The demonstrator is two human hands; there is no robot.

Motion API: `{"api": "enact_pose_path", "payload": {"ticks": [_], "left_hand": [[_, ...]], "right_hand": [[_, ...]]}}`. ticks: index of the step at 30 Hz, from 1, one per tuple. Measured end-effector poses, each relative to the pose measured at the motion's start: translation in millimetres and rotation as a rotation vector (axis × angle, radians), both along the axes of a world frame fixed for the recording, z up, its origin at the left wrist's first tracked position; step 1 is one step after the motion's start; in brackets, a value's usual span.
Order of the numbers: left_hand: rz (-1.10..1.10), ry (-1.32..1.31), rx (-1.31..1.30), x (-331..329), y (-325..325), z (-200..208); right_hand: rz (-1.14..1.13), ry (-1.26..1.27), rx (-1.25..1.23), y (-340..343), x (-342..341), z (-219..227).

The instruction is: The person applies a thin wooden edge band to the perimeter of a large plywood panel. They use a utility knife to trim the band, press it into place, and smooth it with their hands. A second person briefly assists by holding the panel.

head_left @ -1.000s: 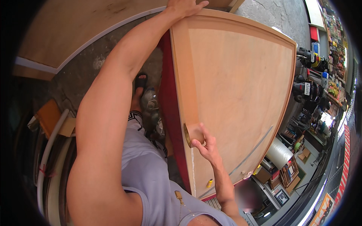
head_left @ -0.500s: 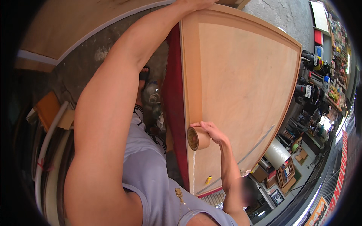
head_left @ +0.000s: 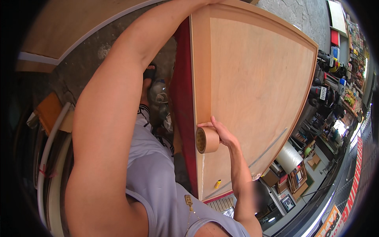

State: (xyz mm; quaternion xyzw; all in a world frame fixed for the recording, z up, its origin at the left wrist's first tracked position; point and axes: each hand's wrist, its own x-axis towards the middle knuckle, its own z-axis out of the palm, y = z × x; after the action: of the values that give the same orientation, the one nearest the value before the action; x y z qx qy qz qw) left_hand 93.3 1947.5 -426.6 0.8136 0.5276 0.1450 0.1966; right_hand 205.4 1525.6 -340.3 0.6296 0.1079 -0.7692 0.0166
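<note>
My right hand (head_left: pixel 222 133) is closed on a wide roll of brown tape (head_left: pixel 210 140), fingers stretched along its far side and pressed near the panel's edge. From the roll, a strip of brown tape (head_left: pixel 202 71) lies along the border of a large wooden panel (head_left: pixel 256 79). Below the roll, a thin whitish line (head_left: pixel 203 170) follows the same edge. My left arm reaches far forward to the panel's far corner. Only a sliver of my left hand (head_left: pixel 211 1) shows at the top rim, its fingers hidden.
A small yellow object (head_left: pixel 217 183) lies on the panel's near part. Dark red material (head_left: pixel 183 98) covers the panel's side. Long pipes (head_left: pixel 44 170) lean at the left. A clear plastic bottle (head_left: pixel 160 96) lies by my foot. Motorbikes (head_left: pixel 321 93) and a wrapped roll (head_left: pixel 290 158) stand at right.
The view has shifted slightly, so the panel sits higher and less of my left hand shows. My right thumb is more raised. The tape roll keeps about the same place on the panel.
</note>
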Motion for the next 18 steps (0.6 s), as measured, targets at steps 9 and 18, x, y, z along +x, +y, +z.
{"api": "enact_pose_path", "payload": {"ticks": [9,18], "left_hand": [[0.008,0.002,0.015,0.7,0.1,0.5],[-0.001,0.017,0.015,2.5,-0.6,2.2]], "right_hand": [[-0.072,0.007,-0.03,-4.0,-1.9,-6.6],[-0.134,-0.001,-0.038,-8.4,-3.8,-9.4]]}}
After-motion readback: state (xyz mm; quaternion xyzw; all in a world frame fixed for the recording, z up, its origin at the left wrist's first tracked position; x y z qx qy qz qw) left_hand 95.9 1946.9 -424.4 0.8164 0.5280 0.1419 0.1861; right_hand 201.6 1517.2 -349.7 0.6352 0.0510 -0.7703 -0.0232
